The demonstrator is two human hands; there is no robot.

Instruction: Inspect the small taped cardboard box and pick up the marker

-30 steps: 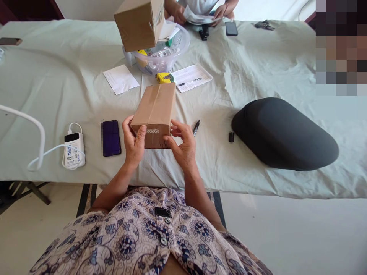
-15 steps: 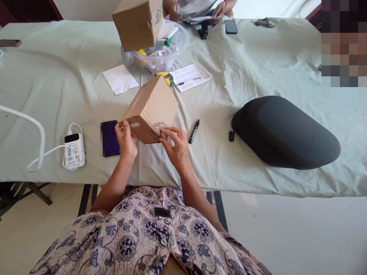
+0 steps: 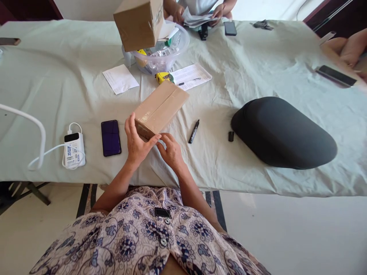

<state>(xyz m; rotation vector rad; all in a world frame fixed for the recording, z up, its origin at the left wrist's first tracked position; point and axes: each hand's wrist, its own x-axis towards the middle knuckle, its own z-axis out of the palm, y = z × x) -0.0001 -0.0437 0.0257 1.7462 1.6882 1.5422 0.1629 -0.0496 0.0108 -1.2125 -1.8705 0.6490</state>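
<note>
A small brown cardboard box (image 3: 162, 105) is in front of me, its taped seam facing up and its far end close to the yellow tape measure (image 3: 164, 77). My left hand (image 3: 137, 145) grips the near end, with fingers on the left corner and the thumb stretched along the near edge. At the near right corner, my right hand (image 3: 171, 153) holds the box with bent fingers, the two hands almost touching. Whether the underside rests on the cloth is hard to tell. An uncapped black marker (image 3: 194, 131) lies right of the box, its cap (image 3: 231, 136) farther right.
A phone (image 3: 111, 138) and a white power bank (image 3: 73, 151) lie left. The dark rounded cushion-like object (image 3: 286, 133) stands right. Behind are papers (image 3: 120, 79), a filled plastic basin (image 3: 183, 42) and a larger carton (image 3: 137, 28). Other people's hands (image 3: 218, 13) show at the table edges.
The box has been turned and lowered; its taped face now shows on top and the scribbled face is out of sight. My left hand has moved right, nearer my right hand.
</note>
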